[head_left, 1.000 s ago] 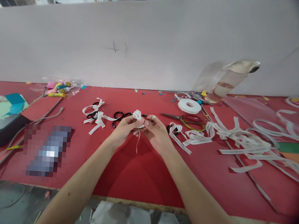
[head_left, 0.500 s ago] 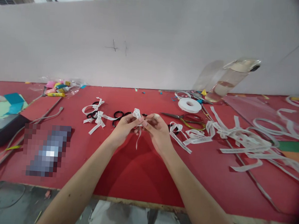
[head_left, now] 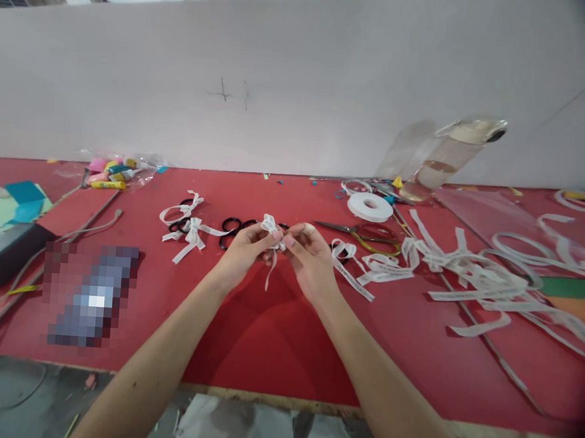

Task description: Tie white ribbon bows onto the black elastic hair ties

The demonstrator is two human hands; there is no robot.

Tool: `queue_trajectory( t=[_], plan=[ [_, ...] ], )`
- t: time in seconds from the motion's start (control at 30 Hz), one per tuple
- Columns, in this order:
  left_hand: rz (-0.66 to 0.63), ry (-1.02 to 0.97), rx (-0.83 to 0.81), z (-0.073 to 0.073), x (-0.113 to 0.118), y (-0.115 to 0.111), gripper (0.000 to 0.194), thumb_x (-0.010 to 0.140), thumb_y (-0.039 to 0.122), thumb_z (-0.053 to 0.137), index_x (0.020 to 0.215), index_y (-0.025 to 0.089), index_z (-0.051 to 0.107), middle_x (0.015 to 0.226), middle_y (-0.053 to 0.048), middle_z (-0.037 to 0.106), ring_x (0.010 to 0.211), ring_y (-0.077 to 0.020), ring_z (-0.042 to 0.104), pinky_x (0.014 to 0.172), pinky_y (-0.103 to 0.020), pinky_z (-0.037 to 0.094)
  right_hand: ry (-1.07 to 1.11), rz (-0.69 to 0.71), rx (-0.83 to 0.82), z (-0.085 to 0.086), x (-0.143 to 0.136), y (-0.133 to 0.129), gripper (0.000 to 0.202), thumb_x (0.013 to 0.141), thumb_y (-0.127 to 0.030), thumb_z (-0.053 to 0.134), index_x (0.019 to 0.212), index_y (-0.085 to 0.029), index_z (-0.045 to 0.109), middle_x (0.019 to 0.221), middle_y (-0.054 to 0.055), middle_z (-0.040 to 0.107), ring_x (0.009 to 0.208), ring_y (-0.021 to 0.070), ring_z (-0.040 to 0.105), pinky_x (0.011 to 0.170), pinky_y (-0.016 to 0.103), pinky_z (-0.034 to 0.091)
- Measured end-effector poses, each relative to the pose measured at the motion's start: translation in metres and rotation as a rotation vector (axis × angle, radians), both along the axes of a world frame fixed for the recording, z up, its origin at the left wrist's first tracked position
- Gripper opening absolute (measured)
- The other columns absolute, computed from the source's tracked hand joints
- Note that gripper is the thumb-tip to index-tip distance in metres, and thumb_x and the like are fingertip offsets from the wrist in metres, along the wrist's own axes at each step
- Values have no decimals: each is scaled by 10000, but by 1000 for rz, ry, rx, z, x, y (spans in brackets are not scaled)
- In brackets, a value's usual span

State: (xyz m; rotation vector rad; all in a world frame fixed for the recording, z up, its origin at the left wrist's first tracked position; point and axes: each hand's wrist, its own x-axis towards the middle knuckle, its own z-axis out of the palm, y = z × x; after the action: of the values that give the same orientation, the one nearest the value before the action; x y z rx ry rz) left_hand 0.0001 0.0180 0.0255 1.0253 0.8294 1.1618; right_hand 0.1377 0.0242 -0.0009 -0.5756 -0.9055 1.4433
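Note:
Between my two hands is a white printed ribbon (head_left: 269, 223), looped at the top with one narrow tail hanging below my fingers. My left hand (head_left: 243, 250) pinches it from the left, thumb pressed against the fingers. From the other side my right hand (head_left: 310, 257) pinches the same ribbon near its middle. Black rings (head_left: 231, 225) like hair ties lie just behind my left hand. Left of them are white ribbon bows (head_left: 192, 233) on black ties. Scissors (head_left: 359, 234) with yellowish handles lie beyond my right hand, beside loose printed ribbon pieces (head_left: 386, 267).
A roll of white ribbon (head_left: 370, 207) lies behind the scissors, near a leaning water bottle (head_left: 439, 164). Tangled white ribbons (head_left: 489, 273) spread over the right side. On the left are a blurred phone-like object (head_left: 97, 295), a black case (head_left: 9, 252) and a cable (head_left: 94, 228).
My hands stay at nearly the same spot. The ribbon's loop has tilted slightly, and my right fingertips have shifted a little on it.

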Motion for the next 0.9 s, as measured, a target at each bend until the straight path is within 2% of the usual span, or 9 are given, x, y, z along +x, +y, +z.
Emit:
queue_trajectory(
  t=[0.37, 0.57, 0.77, 0.9],
  plan=[
    [-27, -69, -14, -1, 0, 0, 315, 726, 393, 801, 895, 145, 704, 659, 44, 508, 495, -19, 381, 478, -168, 380, 26, 51, -8, 1, -1, -1, 271, 663, -278, 851, 762, -235, 603, 844, -37, 647, 764, 122, 614, 731, 292, 558],
    [31, 54, 79, -2, 0, 2, 331, 814, 453, 709, 950, 152, 706, 715, 12, 564, 545, -48, 446, 512, -191, 411, -101, -27, 72, 0, -2, -2, 190, 804, -377, 746, 792, -228, 628, 747, -34, 600, 692, 120, 588, 689, 289, 559],
    [72, 93, 104, -1, 0, 2, 320, 823, 465, 694, 938, 167, 709, 755, 1, 599, 568, -63, 478, 528, -204, 411, -226, -7, 101, -1, -5, -2, 253, 802, -395, 742, 716, -218, 583, 693, -37, 616, 608, 115, 582, 655, 285, 534],
    [56, 86, 118, -2, -1, 3, 305, 856, 456, 659, 939, 167, 709, 701, 7, 575, 576, -77, 504, 544, -211, 405, -246, -32, 115, -1, -5, -2, 269, 805, -424, 732, 706, -219, 590, 660, -42, 597, 598, 113, 557, 652, 278, 509]
  ],
)
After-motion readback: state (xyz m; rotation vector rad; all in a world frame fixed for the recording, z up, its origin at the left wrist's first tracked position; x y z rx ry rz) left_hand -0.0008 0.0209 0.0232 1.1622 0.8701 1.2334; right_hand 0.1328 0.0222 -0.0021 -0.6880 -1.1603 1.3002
